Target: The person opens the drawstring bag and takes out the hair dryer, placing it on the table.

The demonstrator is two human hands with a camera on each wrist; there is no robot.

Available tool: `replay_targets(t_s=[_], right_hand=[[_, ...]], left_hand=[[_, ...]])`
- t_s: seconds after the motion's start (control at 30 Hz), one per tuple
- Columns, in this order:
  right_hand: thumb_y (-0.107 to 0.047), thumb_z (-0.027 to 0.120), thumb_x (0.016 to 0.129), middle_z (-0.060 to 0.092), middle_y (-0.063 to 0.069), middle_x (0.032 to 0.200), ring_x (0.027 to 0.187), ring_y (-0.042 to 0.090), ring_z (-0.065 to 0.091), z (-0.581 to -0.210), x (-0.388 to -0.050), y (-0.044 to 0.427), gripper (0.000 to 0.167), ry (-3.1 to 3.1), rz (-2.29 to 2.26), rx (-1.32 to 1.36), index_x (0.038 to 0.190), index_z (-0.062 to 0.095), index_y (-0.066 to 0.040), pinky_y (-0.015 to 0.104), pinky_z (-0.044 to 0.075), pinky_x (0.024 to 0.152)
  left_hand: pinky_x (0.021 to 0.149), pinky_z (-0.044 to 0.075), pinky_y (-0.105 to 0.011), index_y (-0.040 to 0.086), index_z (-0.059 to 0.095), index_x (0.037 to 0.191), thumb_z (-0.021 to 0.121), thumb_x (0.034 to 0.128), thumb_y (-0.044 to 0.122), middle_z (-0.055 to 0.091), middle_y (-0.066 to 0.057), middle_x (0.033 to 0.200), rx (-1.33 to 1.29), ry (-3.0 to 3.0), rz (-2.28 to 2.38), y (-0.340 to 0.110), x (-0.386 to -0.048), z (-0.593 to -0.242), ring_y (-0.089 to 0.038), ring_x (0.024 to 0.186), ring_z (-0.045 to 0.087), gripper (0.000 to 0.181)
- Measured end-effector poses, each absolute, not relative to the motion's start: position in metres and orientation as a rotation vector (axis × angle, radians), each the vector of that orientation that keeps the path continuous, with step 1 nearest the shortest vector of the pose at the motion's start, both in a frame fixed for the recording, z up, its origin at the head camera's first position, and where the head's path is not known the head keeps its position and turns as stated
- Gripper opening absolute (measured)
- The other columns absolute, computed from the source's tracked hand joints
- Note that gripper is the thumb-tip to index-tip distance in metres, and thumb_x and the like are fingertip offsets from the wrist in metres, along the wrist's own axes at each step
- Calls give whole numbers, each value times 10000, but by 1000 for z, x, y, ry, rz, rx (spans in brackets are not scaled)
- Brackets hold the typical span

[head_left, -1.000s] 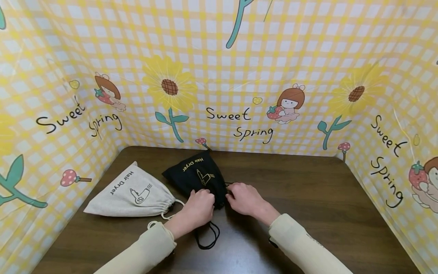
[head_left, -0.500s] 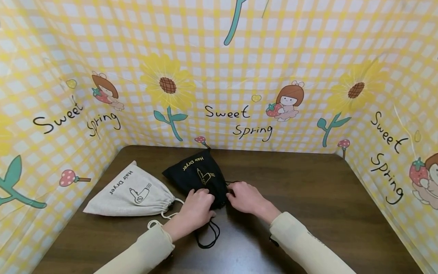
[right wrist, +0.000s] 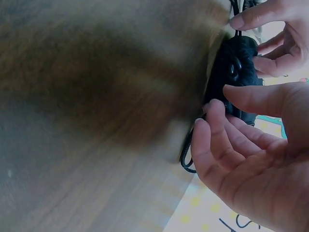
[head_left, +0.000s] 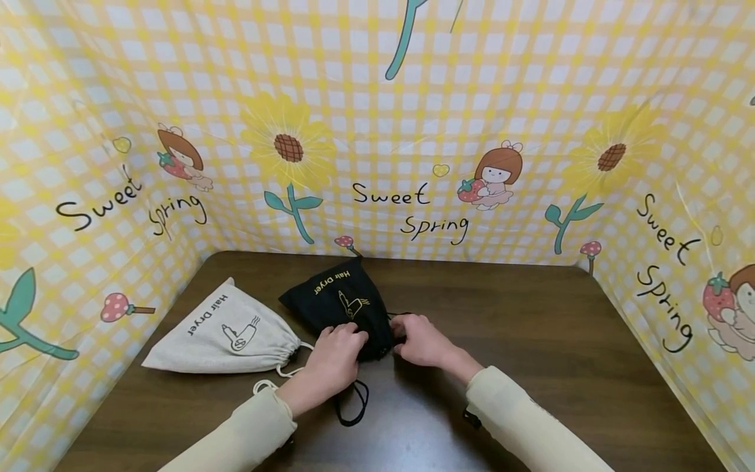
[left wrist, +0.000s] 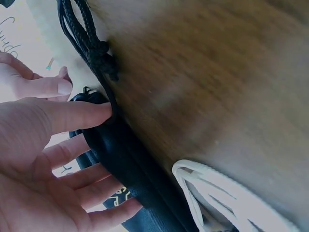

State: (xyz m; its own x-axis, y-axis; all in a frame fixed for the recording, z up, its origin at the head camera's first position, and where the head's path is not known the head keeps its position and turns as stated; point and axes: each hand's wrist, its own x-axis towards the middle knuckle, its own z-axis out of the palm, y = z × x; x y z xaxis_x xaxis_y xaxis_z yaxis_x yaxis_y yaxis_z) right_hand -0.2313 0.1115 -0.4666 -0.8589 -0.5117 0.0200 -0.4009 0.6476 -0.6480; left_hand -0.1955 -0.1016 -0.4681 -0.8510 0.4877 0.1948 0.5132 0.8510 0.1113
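Black pouch point(head_left: 354, 298), long axis diagonal, mouth point(head_left: 380, 352) apparently toward near right.

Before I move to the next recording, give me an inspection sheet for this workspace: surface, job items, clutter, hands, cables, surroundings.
Surface: brown wood-look table, partly glossy with reflections.
Job items: black "Hair Dryer" drawstring bag, lying flat with its mouth toward the person; pale "Hair Dryer" bag lying to its left.
Clutter: nothing seen.
Hands: left hand rests its fingers on the black bag; right hand is at its gathered mouth, thumb and fingertips apart.
Cables: nothing electrical seen; black drawcord and white drawcord on the bags.
Surroundings: yellow-checked "Sweet Spring" cloth behind and at both sides.
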Motion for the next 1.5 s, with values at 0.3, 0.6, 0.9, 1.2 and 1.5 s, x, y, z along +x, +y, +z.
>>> replay_targets(t_s=[0.3,0.6,0.9,1.2,1.5], right_hand=[[70,748,901,749,93,956,949,254,717,-463,-230,112,374,2706,-999,-670,1265,669,40,470,563,893],[43,726,917,725,60,889,856,170,689,-462,-231,116,316,2726,-952,-632,1222,695,-32,405,557,810],[74,673,866,692,46,889,795,168,633,-461,-232,122,307,2730,-920,-643,1154,682,-30,396,536,754],[70,677,856,645,-13,820,709,152,585,-462,-232,133,298,2745,-880,-615,1126,700,-55,369,498,683],[71,668,858,669,68,973,821,189,603,-460,-233,152,294,2774,-868,-528,1123,701,-53,423,529,743]], left_hand=[[945,503,-592,90,728,1118,807,775,-20,666,-122,1087,-754,-2884,-199,-103,-195,-467,-341,1094,642,369],[912,493,-585,87,696,1180,877,691,-11,597,-171,1155,-728,-2833,-126,-108,-193,-469,-390,1123,579,530],[875,486,-571,116,647,1153,913,640,17,524,-178,1145,-684,-2794,-6,-119,-194,-468,-407,1115,507,585],[841,462,-574,122,637,1204,896,680,-22,510,-179,1165,-646,-2844,-21,-127,-193,-468,-422,1132,481,603],[818,451,-573,104,620,1264,882,665,-44,495,-197,1231,-643,-2849,-98,-132,-190,-463,-427,1133,464,670]])
